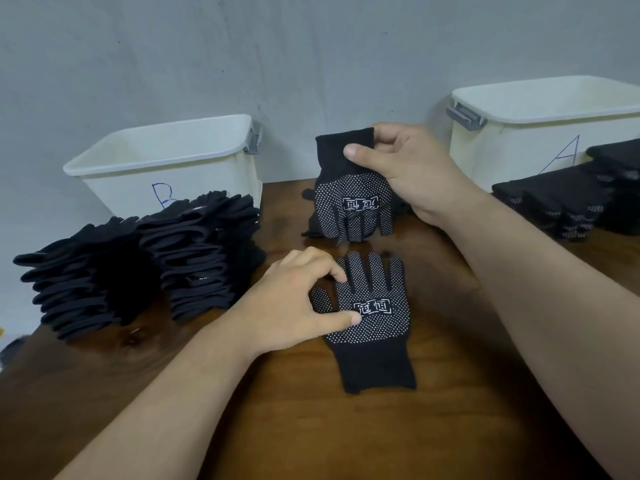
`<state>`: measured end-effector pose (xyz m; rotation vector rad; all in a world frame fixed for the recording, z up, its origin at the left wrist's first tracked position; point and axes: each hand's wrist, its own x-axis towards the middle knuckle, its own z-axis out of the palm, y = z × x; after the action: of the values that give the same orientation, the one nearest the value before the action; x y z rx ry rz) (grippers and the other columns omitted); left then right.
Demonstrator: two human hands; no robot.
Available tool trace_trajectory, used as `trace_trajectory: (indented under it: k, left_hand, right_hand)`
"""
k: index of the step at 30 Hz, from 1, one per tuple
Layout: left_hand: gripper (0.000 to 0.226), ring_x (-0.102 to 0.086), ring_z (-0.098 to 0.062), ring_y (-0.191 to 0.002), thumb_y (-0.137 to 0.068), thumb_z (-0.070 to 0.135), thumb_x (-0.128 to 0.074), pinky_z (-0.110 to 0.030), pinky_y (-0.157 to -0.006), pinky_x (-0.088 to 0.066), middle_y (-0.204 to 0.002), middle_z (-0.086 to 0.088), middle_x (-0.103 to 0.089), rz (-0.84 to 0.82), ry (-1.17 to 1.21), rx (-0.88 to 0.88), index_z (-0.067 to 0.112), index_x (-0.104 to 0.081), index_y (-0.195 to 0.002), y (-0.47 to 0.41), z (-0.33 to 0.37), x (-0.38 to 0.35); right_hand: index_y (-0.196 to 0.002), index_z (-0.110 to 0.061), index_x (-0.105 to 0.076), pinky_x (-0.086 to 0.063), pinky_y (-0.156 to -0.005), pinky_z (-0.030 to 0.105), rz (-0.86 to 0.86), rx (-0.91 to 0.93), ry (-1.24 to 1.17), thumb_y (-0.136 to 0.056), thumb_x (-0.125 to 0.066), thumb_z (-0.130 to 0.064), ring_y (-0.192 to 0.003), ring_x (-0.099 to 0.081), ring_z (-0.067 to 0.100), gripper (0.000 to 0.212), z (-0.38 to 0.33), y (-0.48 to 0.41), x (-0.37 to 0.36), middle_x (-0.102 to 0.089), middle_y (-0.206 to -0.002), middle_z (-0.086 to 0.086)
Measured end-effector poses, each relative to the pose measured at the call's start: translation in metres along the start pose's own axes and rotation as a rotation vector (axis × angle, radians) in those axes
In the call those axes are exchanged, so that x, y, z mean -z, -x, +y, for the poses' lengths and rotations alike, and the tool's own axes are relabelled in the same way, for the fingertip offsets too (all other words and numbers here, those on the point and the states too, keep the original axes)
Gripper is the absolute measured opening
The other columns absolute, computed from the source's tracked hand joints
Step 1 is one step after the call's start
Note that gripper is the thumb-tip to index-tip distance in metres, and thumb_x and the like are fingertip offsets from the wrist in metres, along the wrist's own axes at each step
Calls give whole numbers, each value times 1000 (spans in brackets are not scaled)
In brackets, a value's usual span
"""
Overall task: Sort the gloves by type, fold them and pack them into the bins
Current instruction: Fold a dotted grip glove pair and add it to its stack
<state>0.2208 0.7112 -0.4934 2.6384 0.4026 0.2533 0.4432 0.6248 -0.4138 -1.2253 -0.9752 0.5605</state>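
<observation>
From my remote seat I am judging the job at well past the sorting but short of the packing. A big pile of plain dark gloves [138, 265] is sitting to the outside of the left hand [294, 299], in front of the bin marked B [121, 188]. A lower row of dotted gloves [571, 199] is lying out beyond the right hand [412, 168], in front of the bin marked A [519, 147]. I am seeing nothing sticking up over either rim, and the bin floors are hidden from me, so I am taking the packing as not yet begun. Two dotted gloves are being handled now, which I am reading as pairing them before a fold. The left hand is resting on the flat glove [377, 327], which is lying dots up on the table [346, 438] with its fingers pointing away from me. The thumb tip is pressing near the printed patch, the forefinger tip is touching the base of the glove's fingers, and the two are spread apart, pinning it down, not gripping it. The right hand is pinching the cuff of the hanging glove [349, 202] between thumb and curled fingers, so it is dangling fingers down just beyond the left hand's fingertips, its tips near the table. Some dark cloth [309, 227] is showing behind it — I cannot tell what.
</observation>
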Motion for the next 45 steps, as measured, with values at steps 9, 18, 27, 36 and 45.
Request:
trace_trajectory:
  k: [9,18,27,36,45]
  left_hand:
    - [47,-47,-2,-123,-85,81,-58,-32,-107,-43,-122,27,-53,118,25,14,43,-60,-114,-3,1,-6]
    - [7,-58,0,-103,-105,30,-57,-15,-83,-41,-104,17,-64,318,181,212,34,-61,-100,-8,-6,-1]
    - [14,-61,0,-101,-106,19,-55,-10,-80,-41,-110,14,-65,316,224,251,31,-60,-110,-9,-5,0]
    - [21,-62,-6,-93,-103,14,-52,-11,-75,-43,-105,9,-64,266,179,232,34,-60,-105,-1,4,6]
    - [27,-64,-14,-74,-95,12,-63,-19,-64,-52,-86,7,-70,60,119,202,36,-57,-106,9,11,21]
  right_hand:
    - [-112,-3,-75,-63,-93,43,-3,-12,-20,-99,-73,-5,-103,-79,33,13,2,-1,3,-80,-107,18]
    - [-115,-3,-75,-63,-88,36,19,-70,-45,-99,-72,-5,-101,-79,29,16,5,24,-5,-81,-106,14]
    - [-94,-15,-76,-57,-92,37,-65,-26,155,-96,-75,-9,-96,-76,20,7,19,90,8,-80,-99,6]
    - [-99,-17,-74,-56,-96,27,-443,27,536,-95,-79,-10,-107,-74,12,9,20,141,20,-78,-111,-7]
    - [-131,-40,-71,-47,-104,30,-651,125,909,-103,-69,-33,-126,-57,7,29,27,139,16,-63,-124,-25]
